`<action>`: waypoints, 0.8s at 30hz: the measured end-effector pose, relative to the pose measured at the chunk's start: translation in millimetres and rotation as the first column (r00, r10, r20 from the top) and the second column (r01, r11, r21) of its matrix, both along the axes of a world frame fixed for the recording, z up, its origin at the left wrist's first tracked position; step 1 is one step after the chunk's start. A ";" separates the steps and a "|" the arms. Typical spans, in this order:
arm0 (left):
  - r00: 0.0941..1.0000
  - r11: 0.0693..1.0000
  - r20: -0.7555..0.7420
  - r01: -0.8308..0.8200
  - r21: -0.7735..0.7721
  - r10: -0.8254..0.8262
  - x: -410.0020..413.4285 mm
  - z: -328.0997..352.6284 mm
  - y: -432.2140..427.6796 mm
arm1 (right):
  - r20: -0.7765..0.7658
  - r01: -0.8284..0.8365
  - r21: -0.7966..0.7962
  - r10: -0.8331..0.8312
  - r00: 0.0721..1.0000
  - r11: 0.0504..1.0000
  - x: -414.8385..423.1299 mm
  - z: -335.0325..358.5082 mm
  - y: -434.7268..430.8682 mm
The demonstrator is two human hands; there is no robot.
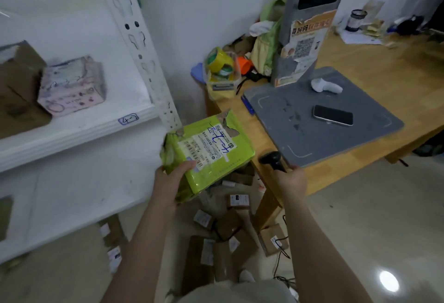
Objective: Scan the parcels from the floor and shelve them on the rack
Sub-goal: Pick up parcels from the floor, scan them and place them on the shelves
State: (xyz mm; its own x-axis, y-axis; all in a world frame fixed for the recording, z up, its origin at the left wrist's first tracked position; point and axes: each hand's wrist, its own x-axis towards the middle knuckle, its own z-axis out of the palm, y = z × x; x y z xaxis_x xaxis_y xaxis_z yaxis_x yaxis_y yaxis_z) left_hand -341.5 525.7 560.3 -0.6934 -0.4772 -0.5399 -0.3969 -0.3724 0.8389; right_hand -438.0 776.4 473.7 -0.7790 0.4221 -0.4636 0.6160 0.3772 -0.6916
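Note:
My left hand (171,183) grips a lime-green parcel (216,168) by its near corner, thumb on top beside the white shipping label with blue handwriting. The parcel is held in the air in front of the white rack's upright post (141,45). My right hand (292,180) holds a black barcode scanner (272,159) whose head points left toward the parcel. Several brown boxes and bags (228,235) with white labels lie on the floor below. On the rack's shelf (79,132) sit a pink patterned parcel (72,86) and a brown box (18,86).
A wooden table (384,67) stands at right, bearing a grey scanning mat (300,134) with a phone (332,115), a grey kiosk post (307,26), a white handheld device (325,86), and a tub of tape rolls (221,69). A black cable (280,254) trails over the floor.

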 end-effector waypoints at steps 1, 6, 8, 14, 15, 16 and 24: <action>0.999 1.000 0.017 -0.030 -0.005 0.030 2.2 -0.4 2.5 | 0.017 -0.044 0.047 0.043 0.999 0.998 -9.0 -15.9 2.9; 0.992 0.994 0.081 -0.091 -0.064 0.096 7.2 -5.3 7.4 | 0.117 -0.191 0.093 0.179 0.977 0.977 -43.1 -67.2 6.1; 0.990 0.991 0.092 -0.102 -0.081 0.109 7.4 -5.8 9.7 | 0.154 -0.234 0.078 0.221 0.963 0.969 -41.9 -57.0 6.6; 0.984 0.987 0.102 -0.138 -0.086 0.146 3.2 -4.9 15.1 | 0.077 -0.273 -0.148 0.286 0.955 0.951 -41.2 -38.4 11.8; 0.983 0.986 0.100 -0.144 -0.084 0.152 1.8 -4.8 15.6 | 0.032 -0.265 -0.163 0.273 0.961 0.950 -40.8 -36.0 11.1; 0.981 0.984 0.097 -0.160 -0.079 0.168 0.7 -3.9 16.0 | -0.024 -0.256 -0.174 0.255 0.967 0.951 -38.4 -30.6 9.7; 0.964 0.963 0.012 -0.267 0.025 0.266 -4.1 -4.9 34.9 | -0.431 -0.549 -0.292 0.404 0.807 0.784 -16.2 56.7 -13.1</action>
State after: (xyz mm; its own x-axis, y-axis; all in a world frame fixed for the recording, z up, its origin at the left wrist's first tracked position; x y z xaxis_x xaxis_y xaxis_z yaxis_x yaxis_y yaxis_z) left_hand -345.6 560.6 555.4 -0.5386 -0.6299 -0.5596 -0.2871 -0.4873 0.8247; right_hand -454.2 763.3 530.4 -0.9619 -0.2029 -0.1833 0.1380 0.2187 -0.9660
